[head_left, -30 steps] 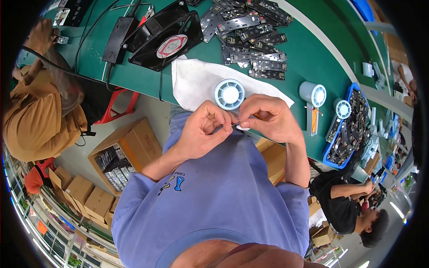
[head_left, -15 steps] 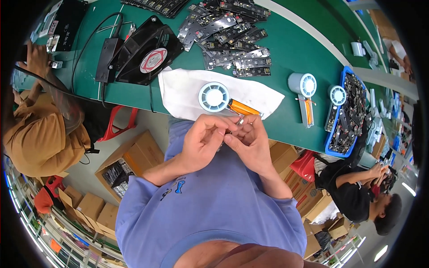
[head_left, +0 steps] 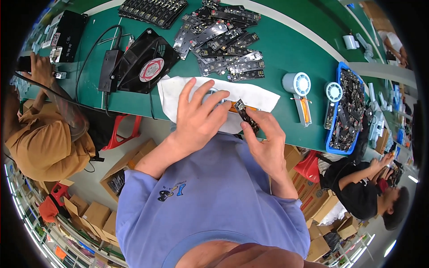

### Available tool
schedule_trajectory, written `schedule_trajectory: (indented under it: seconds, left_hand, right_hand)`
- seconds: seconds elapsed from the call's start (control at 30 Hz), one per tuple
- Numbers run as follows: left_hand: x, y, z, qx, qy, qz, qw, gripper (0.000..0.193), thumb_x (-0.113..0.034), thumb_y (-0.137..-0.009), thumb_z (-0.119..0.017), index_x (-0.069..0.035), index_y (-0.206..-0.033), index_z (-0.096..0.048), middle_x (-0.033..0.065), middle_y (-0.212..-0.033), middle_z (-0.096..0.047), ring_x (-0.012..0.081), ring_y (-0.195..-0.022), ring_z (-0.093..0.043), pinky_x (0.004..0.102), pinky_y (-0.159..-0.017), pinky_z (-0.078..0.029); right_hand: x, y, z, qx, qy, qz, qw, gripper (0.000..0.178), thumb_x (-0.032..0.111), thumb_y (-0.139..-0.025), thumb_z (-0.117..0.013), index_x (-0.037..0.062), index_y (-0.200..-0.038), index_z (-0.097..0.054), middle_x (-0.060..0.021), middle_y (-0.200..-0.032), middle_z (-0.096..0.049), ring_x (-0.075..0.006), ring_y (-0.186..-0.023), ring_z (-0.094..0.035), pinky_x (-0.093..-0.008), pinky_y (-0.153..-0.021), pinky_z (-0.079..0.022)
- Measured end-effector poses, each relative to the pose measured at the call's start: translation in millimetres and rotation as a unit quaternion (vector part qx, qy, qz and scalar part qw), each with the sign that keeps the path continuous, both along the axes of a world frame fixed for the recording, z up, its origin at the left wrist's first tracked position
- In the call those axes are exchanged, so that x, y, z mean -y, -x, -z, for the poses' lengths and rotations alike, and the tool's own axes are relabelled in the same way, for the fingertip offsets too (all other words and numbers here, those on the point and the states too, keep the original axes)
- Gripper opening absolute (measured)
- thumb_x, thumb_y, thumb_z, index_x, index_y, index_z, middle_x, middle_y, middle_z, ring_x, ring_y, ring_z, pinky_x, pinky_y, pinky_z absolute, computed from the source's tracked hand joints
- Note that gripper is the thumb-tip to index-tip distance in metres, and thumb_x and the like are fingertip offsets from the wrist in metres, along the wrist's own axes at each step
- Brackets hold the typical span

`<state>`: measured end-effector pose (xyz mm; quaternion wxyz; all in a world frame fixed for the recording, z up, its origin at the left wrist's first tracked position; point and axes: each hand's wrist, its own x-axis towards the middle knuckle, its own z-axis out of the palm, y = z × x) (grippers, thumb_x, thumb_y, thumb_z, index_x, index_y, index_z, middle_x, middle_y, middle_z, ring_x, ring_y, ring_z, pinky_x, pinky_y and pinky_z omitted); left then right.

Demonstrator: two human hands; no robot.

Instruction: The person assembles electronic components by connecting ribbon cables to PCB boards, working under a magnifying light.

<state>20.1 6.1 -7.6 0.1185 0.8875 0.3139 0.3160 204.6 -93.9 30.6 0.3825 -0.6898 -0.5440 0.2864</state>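
Between the thumb and fingers of my right hand (head_left: 267, 138) is a narrow black circuit board (head_left: 244, 112), tilted over the front part of a white cloth (head_left: 169, 96). My left hand (head_left: 199, 114) is spread open above the same cloth. Beneath its fingers lies a light-blue round, spoked part (head_left: 213, 92), mostly covered, so whether the hand touches it I cannot tell. An orange strip-like piece (head_left: 233, 108) beside that part shows partly behind the board.
Behind the cloth lie a pile of circuit boards (head_left: 230, 42) and a black fan (head_left: 145, 62). A power adapter (head_left: 107, 71) sits left. To the right are another spoked light-blue part (head_left: 296, 83) and a blue tray (head_left: 330, 142) of boards. Co-workers (head_left: 47, 138) sit on both sides.
My hands, close together before at the table edge, have come apart. The left has moved up over the spoked part with fingers spread; the right now shows the circuit board clearly.
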Motion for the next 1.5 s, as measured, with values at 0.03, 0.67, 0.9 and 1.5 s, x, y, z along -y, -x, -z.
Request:
schedule_trajectory:
  seconds: [0.03,0.67,0.9,1.5]
  left_hand:
    - [-1.9,0.5,1.6,-0.001,-0.001,0.0,1.0,0.026,-0.012,-0.079,-0.081,-0.009,-0.104,-0.075,0.0022,-0.125,-0.07,0.033,-0.126,-0.061,0.0595,-0.117,-0.037]
    - [-16.6,13.4,6.2,-0.059,-0.081,0.127,0.987,0.023,-0.012,-0.085,-0.072,-0.003,-0.105,-0.073,0.0107,-0.129,-0.068,0.035,-0.134,-0.059,0.0665,-0.117,-0.041]
    - [-15.8,11.3,-12.7,-0.173,-0.053,0.106,0.978,0.031,-0.01,-0.084,-0.068,-0.001,-0.113,-0.069,0.019,-0.139,-0.061,0.0415,-0.138,-0.054,0.0645,-0.116,-0.04]
    - [-33.5,13.6,-17.9,-0.023,0.164,0.155,0.974,0.044,-0.008,-0.091,-0.077,-0.002,-0.129,-0.057,0.0154,-0.137,-0.058,0.036,-0.136,-0.052,0.0493,-0.112,-0.041]
  right_hand:
    - [-1.0,-0.3,-0.7,0.018,-0.007,-0.006,1.0,0.033,0.002,-0.091,-0.079,-0.0024,-0.123,-0.073,-0.0181,-0.112,-0.073,-0.0315,-0.098,-0.073,-0.0375,-0.085,-0.058]
    - [-9.1,-8.3,0.5,0.086,-0.025,-0.037,0.995,0.035,0.001,-0.087,-0.079,-0.0024,-0.121,-0.074,-0.0153,-0.11,-0.072,-0.0333,-0.097,-0.067,-0.0416,-0.085,-0.055]
    - [-13.2,-7.8,1.4,0.111,-0.05,-0.059,0.991,0.035,-0.002,-0.086,-0.08,-0.0021,-0.121,-0.075,-0.0144,-0.113,-0.074,-0.0305,-0.1,-0.067,-0.0386,-0.087,-0.056]
    - [-26.7,-21.3,0.9,0.198,-0.097,-0.156,0.963,0.039,-0.003,-0.082,-0.076,-0.0041,-0.122,-0.073,-0.0143,-0.119,-0.073,-0.0327,-0.103,-0.065,-0.0416,-0.089,-0.057]
